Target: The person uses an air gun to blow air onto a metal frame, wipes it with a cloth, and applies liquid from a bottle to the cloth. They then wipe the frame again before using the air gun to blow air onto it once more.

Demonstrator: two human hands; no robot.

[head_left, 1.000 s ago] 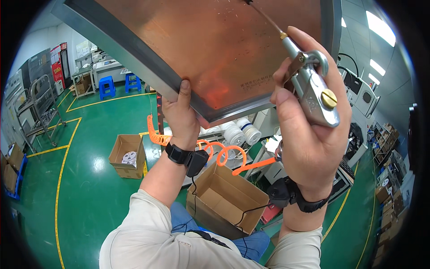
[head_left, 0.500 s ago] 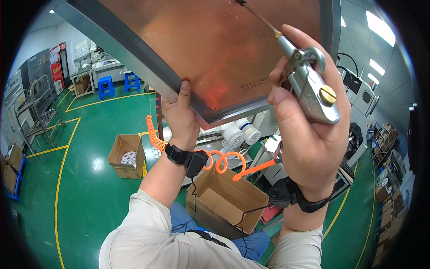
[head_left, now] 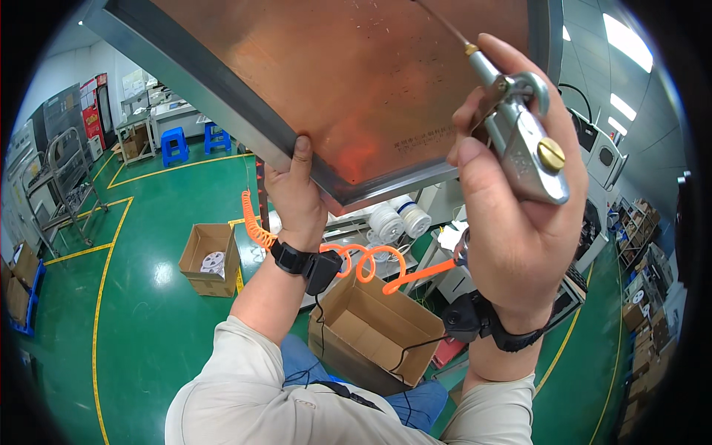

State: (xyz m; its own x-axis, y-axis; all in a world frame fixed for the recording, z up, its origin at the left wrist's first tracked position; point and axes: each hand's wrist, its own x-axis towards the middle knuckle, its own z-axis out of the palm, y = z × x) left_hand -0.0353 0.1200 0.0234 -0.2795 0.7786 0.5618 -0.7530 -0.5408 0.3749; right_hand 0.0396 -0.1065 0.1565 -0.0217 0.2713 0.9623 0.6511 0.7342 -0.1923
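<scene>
A framed metal stencil (head_left: pixel 356 81), a shiny coppery-looking sheet in a grey metal frame, is held up tilted before me and runs off the top of the picture. My left hand (head_left: pixel 298 194) grips its lower corner, thumb on the frame's face and fingers behind, hidden. My right hand (head_left: pixel 519 193) is wrapped round a silver air blow gun (head_left: pixel 523 137) with a brass screw and a long thin nozzle. The nozzle points up and left across the sheet; whether its tip touches cannot be told. An orange coiled air hose (head_left: pixel 363 267) runs below my hands toward the gun.
Beneath my arms stands an open cardboard box (head_left: pixel 371 326); a smaller box (head_left: pixel 210 259) with a white reel sits left on the green floor. White rolls (head_left: pixel 397 219) lie behind the frame. Further off are blue stools (head_left: pixel 175 145), a metal trolley (head_left: pixel 65 189) and crowded shelves (head_left: pixel 630 237).
My right hand and the blow gun have shifted slightly right, drawing the nozzle the same way. The left hand and the stencil have barely moved.
</scene>
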